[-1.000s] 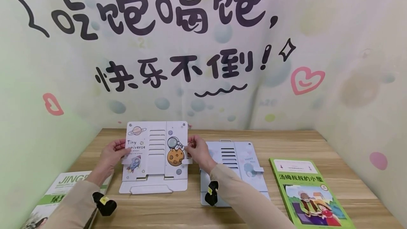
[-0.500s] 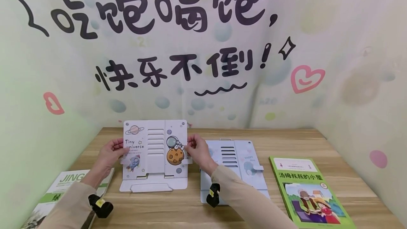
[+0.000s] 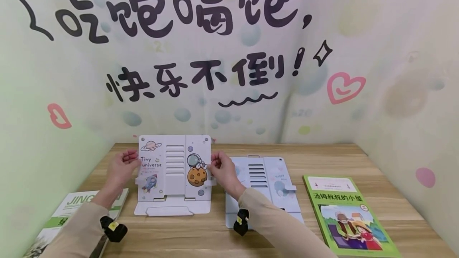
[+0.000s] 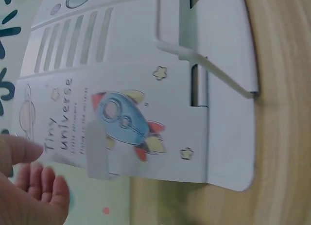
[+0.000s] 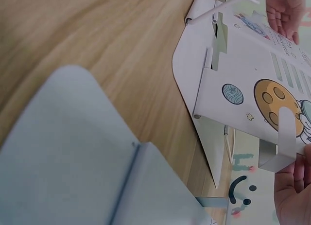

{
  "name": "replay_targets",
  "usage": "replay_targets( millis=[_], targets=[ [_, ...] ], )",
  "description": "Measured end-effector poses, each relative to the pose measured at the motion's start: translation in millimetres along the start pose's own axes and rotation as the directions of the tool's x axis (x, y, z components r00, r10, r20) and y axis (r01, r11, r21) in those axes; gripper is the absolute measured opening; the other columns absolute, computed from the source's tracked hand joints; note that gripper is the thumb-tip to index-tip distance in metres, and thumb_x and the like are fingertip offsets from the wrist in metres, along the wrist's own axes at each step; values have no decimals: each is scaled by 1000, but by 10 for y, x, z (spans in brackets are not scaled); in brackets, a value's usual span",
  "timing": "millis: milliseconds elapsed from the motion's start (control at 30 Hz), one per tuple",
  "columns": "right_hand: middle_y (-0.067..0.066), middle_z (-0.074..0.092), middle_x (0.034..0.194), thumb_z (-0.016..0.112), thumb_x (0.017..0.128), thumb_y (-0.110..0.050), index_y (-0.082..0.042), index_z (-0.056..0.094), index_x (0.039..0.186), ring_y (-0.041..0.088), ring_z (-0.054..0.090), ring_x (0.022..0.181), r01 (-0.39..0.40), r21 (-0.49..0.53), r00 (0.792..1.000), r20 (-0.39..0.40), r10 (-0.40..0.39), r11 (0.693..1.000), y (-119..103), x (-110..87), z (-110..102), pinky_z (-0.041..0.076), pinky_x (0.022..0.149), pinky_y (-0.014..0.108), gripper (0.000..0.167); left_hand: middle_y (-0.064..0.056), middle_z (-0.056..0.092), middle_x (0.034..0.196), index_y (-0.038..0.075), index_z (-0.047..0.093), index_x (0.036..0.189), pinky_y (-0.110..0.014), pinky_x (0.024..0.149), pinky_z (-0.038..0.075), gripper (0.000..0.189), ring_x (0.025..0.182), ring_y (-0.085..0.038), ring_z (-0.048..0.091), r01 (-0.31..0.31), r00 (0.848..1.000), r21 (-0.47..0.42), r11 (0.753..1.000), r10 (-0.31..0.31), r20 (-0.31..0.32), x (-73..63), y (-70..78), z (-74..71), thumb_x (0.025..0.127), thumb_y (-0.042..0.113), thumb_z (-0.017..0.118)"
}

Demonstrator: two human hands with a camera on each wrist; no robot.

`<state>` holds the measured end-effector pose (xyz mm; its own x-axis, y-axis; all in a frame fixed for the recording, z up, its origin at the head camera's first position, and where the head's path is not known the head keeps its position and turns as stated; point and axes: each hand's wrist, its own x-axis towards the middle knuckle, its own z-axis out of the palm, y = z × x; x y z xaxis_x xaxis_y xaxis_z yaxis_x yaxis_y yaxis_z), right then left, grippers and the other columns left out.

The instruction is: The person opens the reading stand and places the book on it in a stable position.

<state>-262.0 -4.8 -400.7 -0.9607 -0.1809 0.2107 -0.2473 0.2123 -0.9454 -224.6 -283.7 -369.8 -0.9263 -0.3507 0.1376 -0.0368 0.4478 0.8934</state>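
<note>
A white metal book stand (image 3: 175,186) printed with "Tiny universe", a rocket and an astronaut stands with its back plate raised. My left hand (image 3: 120,174) is at its left edge; in the left wrist view the thumb (image 4: 29,151) lies by the lettering and the loosely bent fingers show clear of the plate. My right hand (image 3: 226,172) pinches the right edge, thumb in front, above a white page clip (image 5: 286,137). A pale blue book stand (image 3: 263,174) is to the right, partly hidden by my right forearm.
A green-covered book (image 3: 349,214) lies at the right of the wooden table (image 3: 179,238). Another book (image 3: 59,218), white and green, lies at the left, partly under my left sleeve. A printed curtain (image 3: 229,126) hangs behind the table.
The raised plate has tipped slightly further upright. My left thumb has drawn back from the plate's front to its left edge, while the right hand keeps its pinch.
</note>
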Motion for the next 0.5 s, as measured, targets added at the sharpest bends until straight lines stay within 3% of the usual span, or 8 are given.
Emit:
replay_targets(
  millis=[100, 200, 300, 400, 500],
  targets=[
    [2, 53, 78, 63, 82, 6, -1, 54, 95, 10, 49, 67, 21, -2, 1000, -13, -21, 1000, 17, -18, -3, 45, 54, 16, 16, -20, 55, 118, -7, 49, 123, -4, 78, 41, 37, 86, 4, 48, -98, 988, 4, 995, 98, -116, 1, 155, 51, 88, 1, 56],
    [3, 53, 78, 63, 82, 6, -1, 54, 94, 10, 49, 66, 42, -16, 999, -28, -42, 999, 25, -39, -13, 45, 55, 16, 16, -19, 57, 117, -5, 54, 121, -21, 90, 46, 34, 97, -12, 54, -238, 961, 48, 970, 243, -131, -5, 341, 155, 88, 1, 57],
    [3, 54, 78, 63, 83, 5, -2, 54, 94, 9, 49, 66, 62, -34, 997, -39, -63, 998, 26, -60, -21, 44, 56, 16, 16, -21, 59, 112, -6, 58, 115, -40, 94, 46, 30, 103, -29, 56, -414, 902, 79, 907, 421, -96, 0, 524, 309, 85, -3, 59],
    [5, 55, 79, 63, 83, 5, -1, 54, 94, 9, 49, 68, 88, -47, 995, -37, -90, 995, 17, -86, -21, 44, 57, 16, 15, -21, 61, 109, -6, 61, 110, -45, 94, 45, 27, 102, -33, 57, -540, 836, 88, 837, 546, -55, 13, 666, 472, 83, -6, 62],
    [6, 56, 80, 63, 83, 4, -1, 54, 94, 9, 48, 69, 100, -46, 994, -33, -102, 994, 5, -116, -16, 43, 58, 16, 15, -19, 63, 108, -3, 62, 108, -46, 94, 45, 26, 102, -32, 57, -594, 802, 105, 797, 598, 0, 24, 780, 624, 82, -6, 64]
  ],
)
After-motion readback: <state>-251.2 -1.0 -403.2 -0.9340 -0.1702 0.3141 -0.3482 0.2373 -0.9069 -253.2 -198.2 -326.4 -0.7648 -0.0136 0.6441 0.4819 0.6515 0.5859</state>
